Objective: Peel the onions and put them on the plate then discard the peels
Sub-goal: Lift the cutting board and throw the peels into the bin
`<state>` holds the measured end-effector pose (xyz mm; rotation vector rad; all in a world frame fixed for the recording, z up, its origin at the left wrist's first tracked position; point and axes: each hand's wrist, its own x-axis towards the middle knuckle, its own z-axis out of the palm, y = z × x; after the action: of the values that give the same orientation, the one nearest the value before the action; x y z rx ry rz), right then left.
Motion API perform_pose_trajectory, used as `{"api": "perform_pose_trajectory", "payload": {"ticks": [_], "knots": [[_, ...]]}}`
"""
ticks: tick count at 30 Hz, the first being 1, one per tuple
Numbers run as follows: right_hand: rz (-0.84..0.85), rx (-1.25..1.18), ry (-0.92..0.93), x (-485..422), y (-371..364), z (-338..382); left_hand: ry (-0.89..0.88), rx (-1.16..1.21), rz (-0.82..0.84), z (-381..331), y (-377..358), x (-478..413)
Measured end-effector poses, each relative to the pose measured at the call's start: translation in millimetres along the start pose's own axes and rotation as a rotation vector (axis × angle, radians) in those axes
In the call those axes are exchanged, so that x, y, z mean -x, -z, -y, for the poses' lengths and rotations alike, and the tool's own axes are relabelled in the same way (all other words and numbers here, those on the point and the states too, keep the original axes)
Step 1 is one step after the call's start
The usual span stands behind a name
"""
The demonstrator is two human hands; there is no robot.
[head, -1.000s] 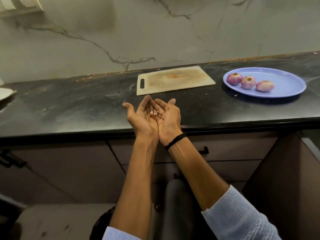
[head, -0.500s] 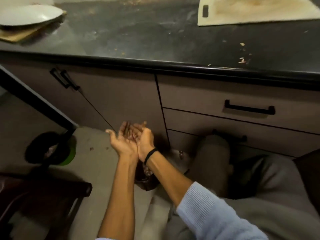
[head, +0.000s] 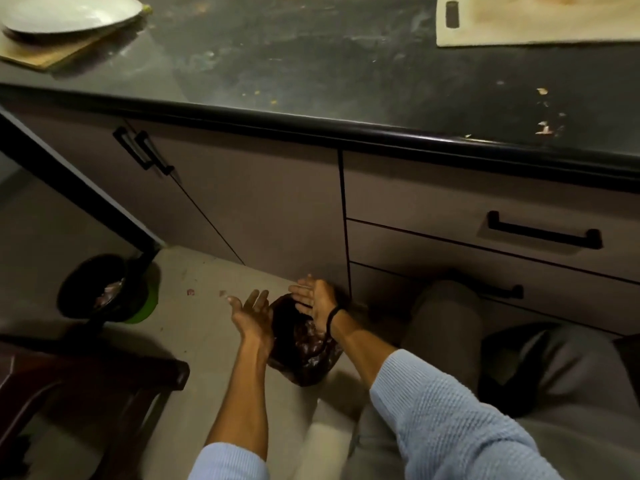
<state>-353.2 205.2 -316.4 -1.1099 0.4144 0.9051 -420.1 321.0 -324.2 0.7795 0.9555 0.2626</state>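
While your left hand (head: 252, 311) and right hand (head: 313, 295) hover apart, fingers straight and holding nothing, the papery pinkish onion peels (head: 306, 341) lie in the dark lined bin (head: 304, 374) beneath them. Stray flakes (head: 544, 128) on the black stone counter (head: 311, 64) look featherlight and brittle: sweep, don't pinch.

Edges crop cutting board (head: 536, 22) (top, right) and white plate (head: 69, 12) (top). The bin (head: 304, 351) partly behind right hand (head: 313, 296); scraps (head: 545, 128) on desk (head: 311, 64) too small to identify.

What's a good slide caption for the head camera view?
Left hand and right hand open above onion peels in a small floor bin.
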Motion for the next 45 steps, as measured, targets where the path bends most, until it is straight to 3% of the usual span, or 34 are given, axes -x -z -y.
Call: {"api": "perform_pose_trajectory", "payload": {"ticks": [6, 9, 12, 14, 16, 18, 20, 22, 28, 34, 38, 43, 45], "knots": [[-0.043, 0.177, 0.132, 32, 6, 41, -0.055, -0.048, 0.024, -7, -12, 0], [-0.017, 0.258, 0.358, 75, 11, 87, -0.039, 0.008, 0.052, -23, -49, 20], [-0.025, 0.262, 0.72, 131, 21, 152, -0.014, 0.163, 0.144, -34, -104, 62], [-0.111, 0.335, 1.013, 173, 34, 199, 0.111, 0.24, 0.272, -34, -145, 101], [-0.249, 0.46, 1.248, 216, 57, 242, 0.358, 0.284, 0.433, -26, -184, 139], [-0.427, 0.657, 1.379, 252, 86, 282, 0.592, 0.29, 0.601, -19, -219, 170], [-0.532, 0.869, 1.321, 276, 115, 316, 0.722, 0.26, 0.754, -13, -249, 191], [-0.545, 1.022, 1.143, 283, 136, 338, 0.761, 0.214, 0.838, -11, -271, 208], [-0.433, 1.471, 0.75, 277, 157, 345, 0.71, 0.207, 0.796, -8, -293, 225], [-0.332, 1.497, 0.88, 291, 161, 327, 0.642, 0.234, 0.784, -2, -290, 231], [-0.542, 1.302, 1.055, 298, 166, 330, 0.462, 0.088, 0.702, 0, -290, 237], [-0.453, 1.423, 0.816, 300, 166, 331, 0.217, -0.082, 0.615, -3, -288, 240], [-0.447, 1.414, 0.834, 293, 163, 326, 0.096, -0.175, 0.555, -4, -287, 242]]}}
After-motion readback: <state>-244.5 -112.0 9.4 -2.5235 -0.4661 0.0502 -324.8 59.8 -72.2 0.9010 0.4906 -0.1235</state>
